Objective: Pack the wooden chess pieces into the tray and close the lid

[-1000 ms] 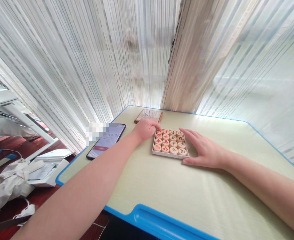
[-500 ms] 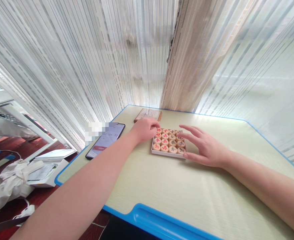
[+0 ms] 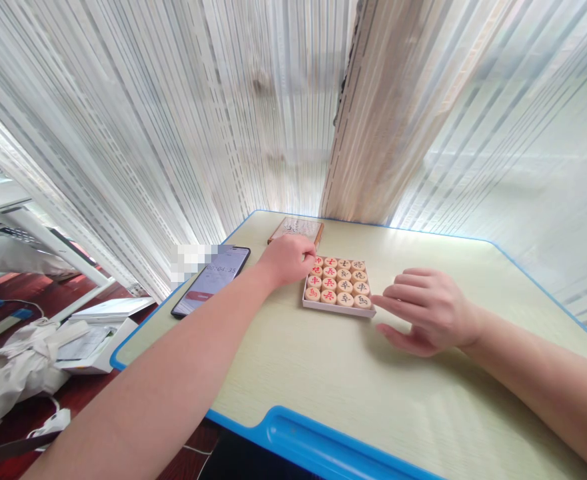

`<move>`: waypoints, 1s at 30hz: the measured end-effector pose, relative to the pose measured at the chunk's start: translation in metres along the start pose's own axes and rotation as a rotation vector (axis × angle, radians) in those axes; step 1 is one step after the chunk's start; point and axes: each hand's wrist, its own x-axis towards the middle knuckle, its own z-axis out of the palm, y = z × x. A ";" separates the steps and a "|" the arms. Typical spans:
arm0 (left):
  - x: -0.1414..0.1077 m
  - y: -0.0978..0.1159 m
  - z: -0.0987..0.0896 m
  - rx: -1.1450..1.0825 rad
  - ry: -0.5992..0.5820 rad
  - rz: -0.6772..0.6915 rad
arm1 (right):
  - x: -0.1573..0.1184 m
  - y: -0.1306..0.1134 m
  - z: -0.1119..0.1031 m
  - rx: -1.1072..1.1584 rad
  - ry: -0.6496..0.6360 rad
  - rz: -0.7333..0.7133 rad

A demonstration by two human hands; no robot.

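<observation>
A shallow white-rimmed box (image 3: 338, 309) holds rows of round wooden xiangqi pieces (image 3: 344, 287), with red characters on the left and black on the right. My left hand (image 3: 289, 259) is closed at the box's upper left edge, fingers curled in. It partly covers the leftmost pieces, and what its fingertips grip, if anything, is hidden. To the right of the box, my right hand (image 3: 426, 310) hovers over the table with nothing in it. Its index finger points toward the box's lower right corner; the thumb is apart and the other fingers are loosely bent.
A phone (image 3: 213, 280) showing a timer lies by the table's left edge. Behind my left hand is a flat brown-edged box lid (image 3: 300, 229). The light table (image 3: 298, 373) has a blue rim, with striped curtains (image 3: 273, 120) beyond. Bags and an open white box (image 3: 98, 347) are at left.
My right hand has drawn back from the box to the right and toward me, its fingers bending and uncovering the pieces on that side. My left hand has hardly moved.
</observation>
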 end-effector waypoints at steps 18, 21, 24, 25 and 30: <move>0.000 0.001 0.001 -0.013 -0.027 -0.021 | 0.001 -0.004 0.005 0.092 -0.132 0.022; 0.000 0.001 0.001 -0.011 -0.028 -0.017 | 0.001 -0.007 0.006 0.086 -0.146 0.068; 0.001 0.000 0.002 -0.007 -0.030 -0.005 | 0.003 -0.009 0.007 0.063 -0.139 0.109; 0.001 0.000 0.002 -0.006 -0.029 -0.004 | 0.004 -0.010 0.007 0.053 -0.138 0.125; 0.000 0.001 0.002 -0.014 -0.028 -0.017 | 0.006 -0.011 0.007 0.009 -0.129 0.171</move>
